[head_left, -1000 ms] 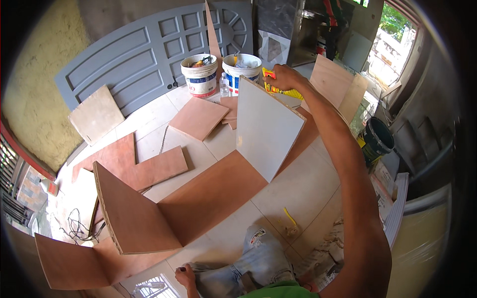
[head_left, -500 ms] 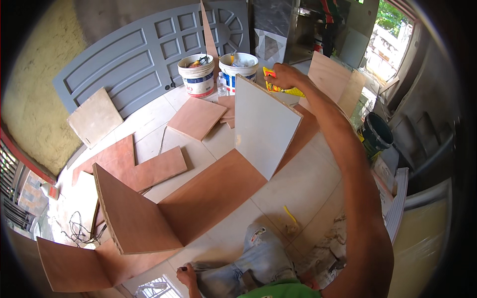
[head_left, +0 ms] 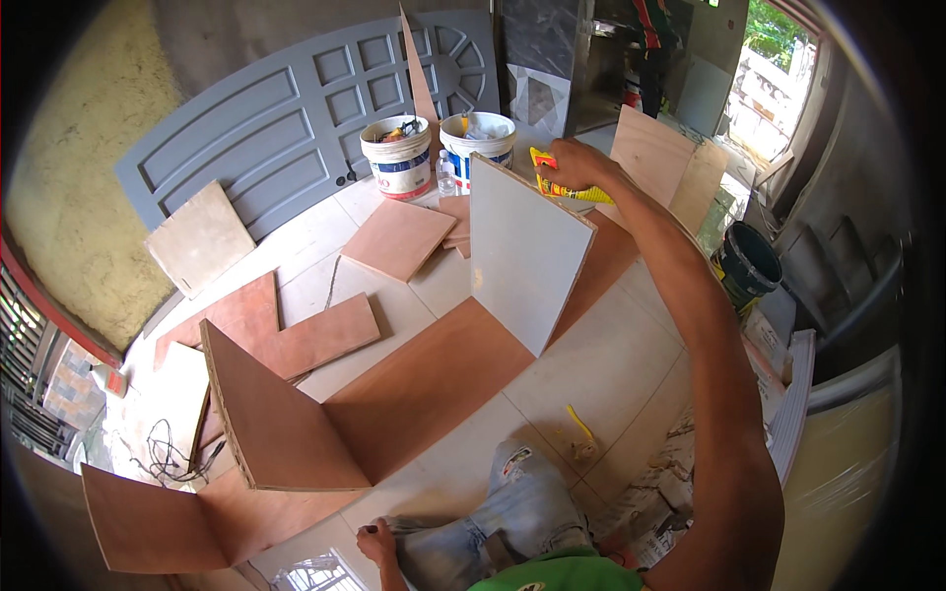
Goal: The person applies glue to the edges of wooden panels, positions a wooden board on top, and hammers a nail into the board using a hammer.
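My right hand (head_left: 579, 164) reaches far forward, fingers wrapped round a yellow container with red and dark print (head_left: 577, 191), perhaps a glue bottle; its lower part passes behind a panel's top edge. That upright panel (head_left: 527, 251), white-faced, stands across a long brown plywood board (head_left: 434, 379) on the floor. A second upright plywood panel (head_left: 281, 419) rises from the board's near end. My left hand (head_left: 375, 540) rests low beside my knee with its fingers curled; whatever it holds, if anything, is too small to make out.
Loose plywood pieces (head_left: 399, 239) lie beyond the board. Two white buckets (head_left: 399, 167) and a plastic bottle (head_left: 446, 173) stand before a grey panelled door (head_left: 246, 118). A dark bucket (head_left: 749, 261) is at right, a yellow strip (head_left: 579, 422) near my knee. Another person (head_left: 652, 49) stands far back.
The view has shifted slightly. My right hand has moved a little lower and to the right with the yellow container, beside the white-faced panel's top. The left hand stays by my knee.
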Action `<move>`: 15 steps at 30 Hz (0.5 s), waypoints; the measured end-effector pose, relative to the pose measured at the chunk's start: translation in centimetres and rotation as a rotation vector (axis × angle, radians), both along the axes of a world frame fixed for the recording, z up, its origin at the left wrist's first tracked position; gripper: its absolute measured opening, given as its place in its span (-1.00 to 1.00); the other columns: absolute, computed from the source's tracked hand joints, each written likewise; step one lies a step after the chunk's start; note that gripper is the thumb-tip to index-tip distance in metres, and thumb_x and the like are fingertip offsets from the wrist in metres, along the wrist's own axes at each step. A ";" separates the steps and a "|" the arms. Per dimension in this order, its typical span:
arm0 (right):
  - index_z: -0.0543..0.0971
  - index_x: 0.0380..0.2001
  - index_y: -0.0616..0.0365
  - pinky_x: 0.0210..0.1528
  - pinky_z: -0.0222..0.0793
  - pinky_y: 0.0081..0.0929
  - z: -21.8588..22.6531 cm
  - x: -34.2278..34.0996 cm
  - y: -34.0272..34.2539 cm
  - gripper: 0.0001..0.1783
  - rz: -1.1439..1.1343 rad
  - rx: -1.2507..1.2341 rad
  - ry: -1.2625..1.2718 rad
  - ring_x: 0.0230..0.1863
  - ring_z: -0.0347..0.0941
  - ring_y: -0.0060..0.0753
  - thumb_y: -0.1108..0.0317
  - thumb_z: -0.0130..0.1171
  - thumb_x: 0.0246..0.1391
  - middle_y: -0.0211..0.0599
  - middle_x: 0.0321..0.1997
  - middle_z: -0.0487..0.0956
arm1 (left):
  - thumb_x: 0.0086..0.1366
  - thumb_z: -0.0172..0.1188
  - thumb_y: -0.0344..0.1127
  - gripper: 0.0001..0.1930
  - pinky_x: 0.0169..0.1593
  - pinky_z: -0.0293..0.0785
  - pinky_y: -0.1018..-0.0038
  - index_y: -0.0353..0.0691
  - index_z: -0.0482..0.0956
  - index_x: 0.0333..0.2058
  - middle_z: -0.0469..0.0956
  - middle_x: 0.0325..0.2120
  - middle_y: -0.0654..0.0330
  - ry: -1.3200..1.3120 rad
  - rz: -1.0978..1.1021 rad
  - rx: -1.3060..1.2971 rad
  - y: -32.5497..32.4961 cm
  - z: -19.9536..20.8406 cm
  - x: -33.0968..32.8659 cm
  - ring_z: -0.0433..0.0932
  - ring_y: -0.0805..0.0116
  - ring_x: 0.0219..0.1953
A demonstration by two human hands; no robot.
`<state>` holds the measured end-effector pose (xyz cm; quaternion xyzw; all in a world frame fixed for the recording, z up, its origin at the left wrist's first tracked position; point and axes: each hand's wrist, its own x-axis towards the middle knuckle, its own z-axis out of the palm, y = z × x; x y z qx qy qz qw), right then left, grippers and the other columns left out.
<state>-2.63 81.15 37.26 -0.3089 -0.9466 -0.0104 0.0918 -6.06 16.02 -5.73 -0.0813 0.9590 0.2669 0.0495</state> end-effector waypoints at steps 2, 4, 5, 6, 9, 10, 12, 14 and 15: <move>0.48 -0.20 0.39 -0.03 0.35 -0.20 -0.3 0.3 -0.1 -0.38 0.006 0.000 -0.002 -0.07 0.46 0.02 -0.10 0.04 0.07 0.14 -0.13 0.52 | -0.05 0.21 -0.09 -0.62 -0.19 0.49 0.13 -0.40 0.60 -0.52 0.60 -0.51 -0.11 0.012 0.006 0.000 -0.1 0.1 0.1 0.59 -0.12 -0.39; 0.48 -0.21 0.39 -0.02 0.34 -0.20 -0.2 0.8 -0.4 -0.39 0.011 -0.002 -0.003 -0.07 0.46 0.02 -0.09 0.04 0.08 0.13 -0.13 0.52 | -0.05 0.20 -0.09 -0.62 -0.19 0.49 0.14 -0.40 0.60 -0.53 0.60 -0.51 -0.11 0.014 -0.003 -0.017 -0.2 0.4 0.1 0.59 -0.11 -0.39; 0.48 -0.20 0.39 -0.02 0.35 -0.21 0.0 1.2 -0.6 -0.38 0.019 0.009 -0.017 -0.07 0.46 0.03 -0.09 0.05 0.08 0.13 -0.14 0.52 | -0.05 0.20 -0.09 -0.62 -0.19 0.49 0.14 -0.40 0.60 -0.53 0.60 -0.51 -0.11 0.017 -0.004 -0.016 -0.5 0.3 0.1 0.59 -0.11 -0.39; 0.47 -0.20 0.40 -0.03 0.36 -0.21 0.2 1.7 -0.8 -0.37 0.025 0.020 -0.031 -0.08 0.46 0.03 -0.10 0.05 0.08 0.12 -0.15 0.53 | -0.05 0.20 -0.09 -0.62 -0.18 0.49 0.14 -0.39 0.60 -0.52 0.59 -0.50 -0.11 0.004 -0.022 0.007 -0.7 -0.2 0.1 0.58 -0.11 -0.39; 0.50 -0.30 0.40 -0.13 0.39 -0.16 1.0 3.5 -2.8 -0.37 -0.018 0.082 0.095 -0.18 0.49 0.07 -0.12 0.08 0.06 0.13 -0.24 0.55 | -0.05 0.20 -0.08 -0.62 -0.17 0.49 0.14 -0.38 0.61 -0.51 0.59 -0.49 -0.10 -0.018 -0.034 0.021 -0.8 -0.6 0.3 0.58 -0.11 -0.38; 0.50 -0.30 0.40 -0.13 0.39 -0.16 1.4 4.8 -3.9 -0.37 -0.034 0.086 0.097 -0.18 0.49 0.07 -0.12 0.08 0.06 0.13 -0.24 0.55 | -0.05 0.21 -0.07 -0.61 -0.17 0.48 0.14 -0.38 0.61 -0.50 0.59 -0.48 -0.10 -0.032 -0.033 0.014 -0.6 -0.6 0.3 0.58 -0.11 -0.38; 0.53 -0.43 0.38 -0.34 0.40 -0.20 1.2 7.5 -7.1 -0.42 -0.014 0.168 0.268 -0.39 0.54 -0.06 -0.08 0.06 0.12 0.06 -0.43 0.56 | -0.05 0.22 -0.06 -0.60 -0.16 0.48 0.13 -0.37 0.62 -0.48 0.59 -0.48 -0.10 -0.014 -0.061 -0.003 -0.9 -0.1 0.3 0.58 -0.10 -0.37; 0.55 -0.44 0.37 -0.40 0.38 -0.23 0.1 12.8 -11.0 -0.45 -0.049 0.000 0.510 -0.45 0.54 -0.09 -0.05 0.06 0.14 0.00 -0.47 0.58 | -0.05 0.23 -0.04 -0.59 -0.16 0.48 0.12 -0.37 0.62 -0.46 0.60 -0.47 -0.10 -0.011 -0.112 -0.011 -1.0 0.3 0.8 0.58 -0.09 -0.36; 0.56 -0.46 0.36 -0.46 0.37 -0.27 -0.8 15.8 -13.5 -0.46 -0.066 -0.169 0.755 -0.51 0.54 -0.12 -0.02 0.05 0.16 -0.07 -0.52 0.59 | -0.04 0.25 -0.06 -0.60 -0.17 0.48 0.14 -0.38 0.62 -0.45 0.59 -0.47 -0.10 0.006 -0.141 0.046 -1.2 0.3 0.5 0.58 -0.06 -0.36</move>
